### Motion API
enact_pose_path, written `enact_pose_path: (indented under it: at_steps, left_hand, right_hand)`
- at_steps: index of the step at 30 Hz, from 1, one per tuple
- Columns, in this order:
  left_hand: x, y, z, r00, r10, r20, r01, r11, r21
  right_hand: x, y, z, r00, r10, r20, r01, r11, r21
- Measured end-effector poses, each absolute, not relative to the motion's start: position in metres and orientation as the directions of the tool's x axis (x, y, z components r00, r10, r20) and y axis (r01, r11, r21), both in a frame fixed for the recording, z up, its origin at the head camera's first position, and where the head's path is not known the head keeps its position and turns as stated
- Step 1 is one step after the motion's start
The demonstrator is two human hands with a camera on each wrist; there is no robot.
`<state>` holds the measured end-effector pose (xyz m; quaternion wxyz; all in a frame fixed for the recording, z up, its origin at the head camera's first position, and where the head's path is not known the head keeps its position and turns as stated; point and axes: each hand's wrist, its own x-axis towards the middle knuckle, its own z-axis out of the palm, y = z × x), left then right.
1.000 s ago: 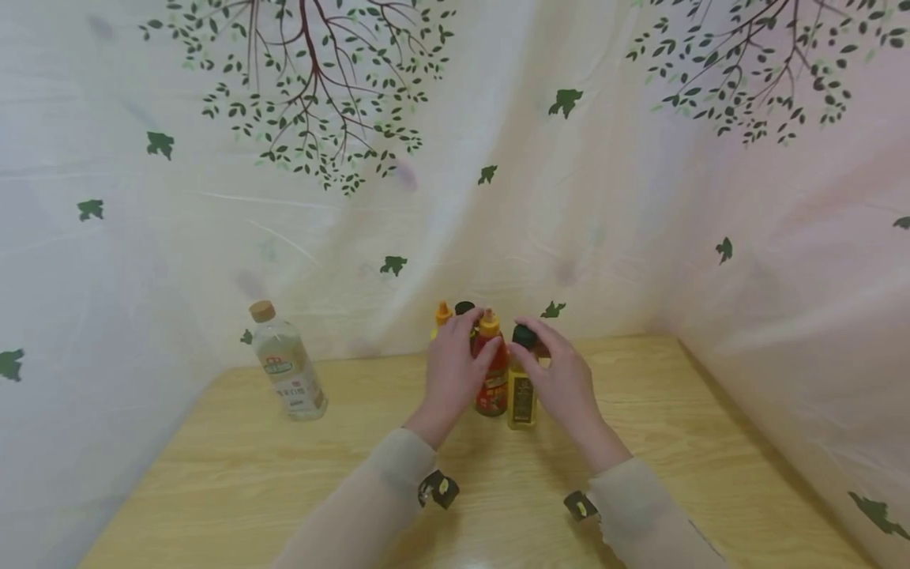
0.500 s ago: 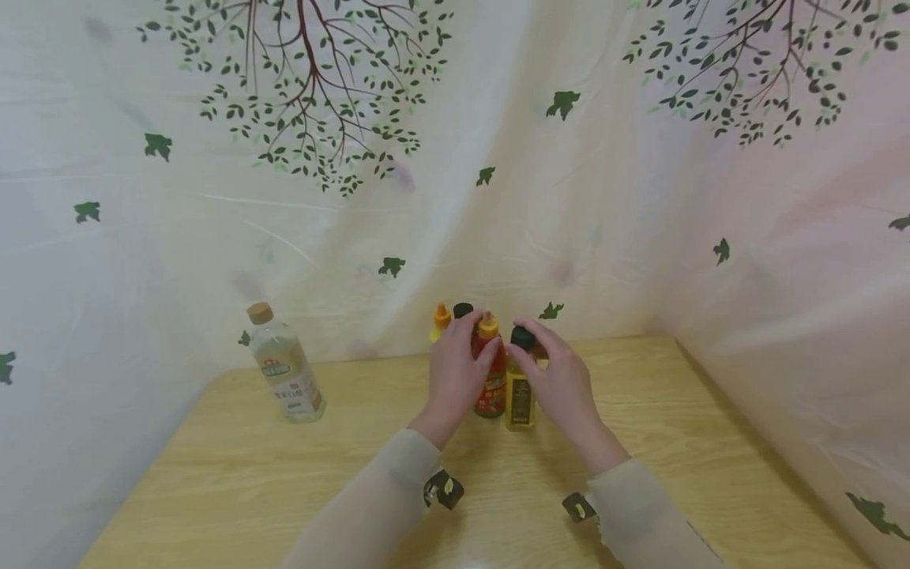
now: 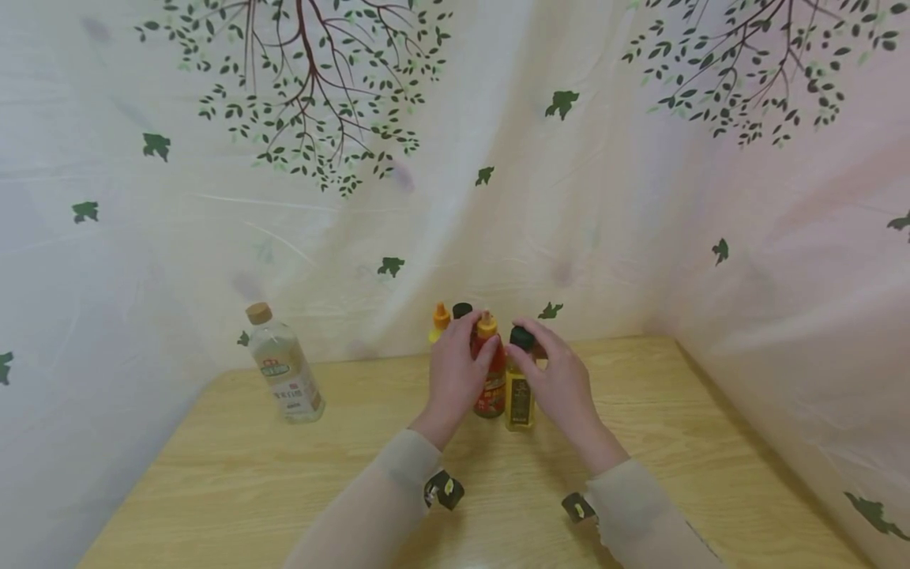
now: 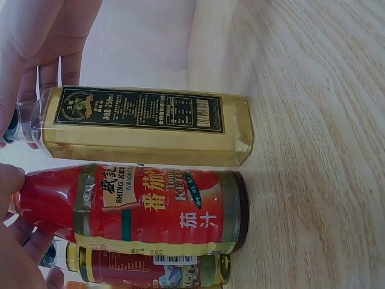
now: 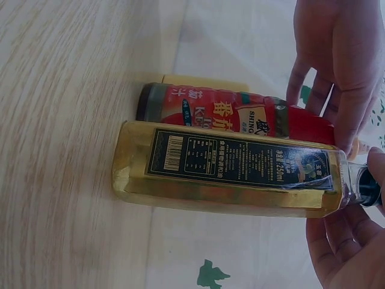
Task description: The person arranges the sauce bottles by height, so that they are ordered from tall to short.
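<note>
Near the back of the wooden table, a red tomato ketchup bottle [image 3: 490, 393] with a yellow cap stands upright. My left hand [image 3: 453, 378] holds it around the neck, thumb in front and fingers behind. Close on its right stands a square bottle of yellow oil [image 3: 520, 401] with a black label. The thumb and fingers of my right hand [image 3: 566, 381] pinch its dark cap [image 3: 522, 337]. Both bases rest on the tabletop. In the left wrist view the oil bottle [image 4: 150, 126] and ketchup bottle [image 4: 150, 208] stand side by side with a narrow gap.
Behind my left hand are a black-capped bottle [image 3: 462, 309] and a yellow bottle with an orange nozzle cap [image 3: 441, 316], both partly hidden. A clear bottle [image 3: 290, 383] with a tan cap stands at the left. Leaf-patterned white curtains [image 3: 341, 253] enclose the table [image 3: 235, 474].
</note>
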<state>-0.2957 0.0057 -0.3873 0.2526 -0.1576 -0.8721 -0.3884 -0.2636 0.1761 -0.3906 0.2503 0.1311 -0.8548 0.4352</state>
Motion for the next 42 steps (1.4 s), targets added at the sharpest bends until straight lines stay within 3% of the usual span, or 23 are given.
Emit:
enact_pose_path:
  at_steps: [20,27,42]
  left_hand:
    - [-0.293,0.006,-0.387,-0.829,0.074,0.554,0.466,0.638,0.613]
    - [-0.291,0.001,-0.382,-0.855,0.044,0.517,0.439,0.595,0.674]
    - [-0.276,-0.058,-0.370,-0.808,0.022,0.588,0.485,0.592,0.644]
  right_hand:
    - [-0.263,0.177,-0.392,-0.838,-0.006,0.545,-0.444,0.589,-0.676]
    - [-0.264,0.176,-0.392,-0.837,-0.003,0.546,-0.444,0.586,-0.677]
    - [-0.266,0.176,-0.393,-0.845,0.003,0.535,-0.436,0.576,-0.691]
